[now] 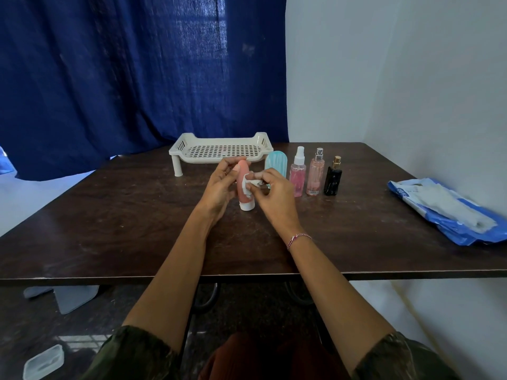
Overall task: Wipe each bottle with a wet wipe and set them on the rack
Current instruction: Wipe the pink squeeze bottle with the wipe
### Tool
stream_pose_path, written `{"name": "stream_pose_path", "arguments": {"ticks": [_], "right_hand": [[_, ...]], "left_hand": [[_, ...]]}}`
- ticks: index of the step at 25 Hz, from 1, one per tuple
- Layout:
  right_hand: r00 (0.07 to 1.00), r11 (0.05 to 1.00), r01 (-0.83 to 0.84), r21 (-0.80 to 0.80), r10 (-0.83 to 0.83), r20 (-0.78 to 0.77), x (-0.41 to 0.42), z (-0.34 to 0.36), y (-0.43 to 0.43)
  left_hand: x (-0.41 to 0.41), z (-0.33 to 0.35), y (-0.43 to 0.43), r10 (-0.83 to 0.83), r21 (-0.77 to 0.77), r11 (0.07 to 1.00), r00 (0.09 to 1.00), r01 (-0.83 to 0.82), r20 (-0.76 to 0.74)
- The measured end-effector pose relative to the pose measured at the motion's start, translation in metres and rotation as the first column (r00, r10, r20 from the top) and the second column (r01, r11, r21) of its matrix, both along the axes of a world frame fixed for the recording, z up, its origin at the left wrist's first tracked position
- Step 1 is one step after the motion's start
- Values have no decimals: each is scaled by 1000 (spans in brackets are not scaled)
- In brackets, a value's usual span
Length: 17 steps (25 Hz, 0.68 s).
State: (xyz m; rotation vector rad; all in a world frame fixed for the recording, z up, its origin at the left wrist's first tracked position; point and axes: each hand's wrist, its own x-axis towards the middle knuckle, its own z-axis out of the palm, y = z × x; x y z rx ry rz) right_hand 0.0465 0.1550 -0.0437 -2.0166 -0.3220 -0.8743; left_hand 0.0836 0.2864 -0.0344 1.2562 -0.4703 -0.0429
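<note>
**Pink bottle (245,185) gets a wipe-down in front of the rack (177,148)**

A person seated at a dark wooden table (123,215) holds the pink bottle upright, white cap (247,206) down, near the middle of the tabletop. Whether the cap touches the wood or hangs just above it cannot be told. The left hand (222,185) curls its fingers and thumb round the bottle's upper half. The right hand (274,193), a braided bracelet (299,239) at its wrist, pinches a crumpled white wet wipe (251,185) and presses it against the bottle's right side.

Behind the hands stands the cream rack, a perforated tray on short legs, with nothing on it. To its right, four more bottles wait in a row: a teal bottle (277,163) partly hidden by the right hand, a spray bottle (298,174) with pink liquid, a tall pink bottle (315,174) and a black bottle (332,179) with a gold top. They stand close together but apart from one another.

A blue and white pack (450,209) of wipes lies open at the table's right edge, well away from the bottles. A dark blue curtain (123,78) hangs behind the table, beside a pale wall (397,78).
</note>
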Motion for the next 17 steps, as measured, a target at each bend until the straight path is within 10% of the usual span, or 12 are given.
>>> {"name": "stream_pose_path", "arguments": {"ticks": [9,17], "right_hand": [[973,998,16,59,-2,-230,4,-4,-3],[996,998,42,52,-38,-86,5,0,-2]], "left_hand": [[3,1,2,18,-57,998,998,-21,-60],[2,1,-1,-69,-79,995,997,66,-30]]}}
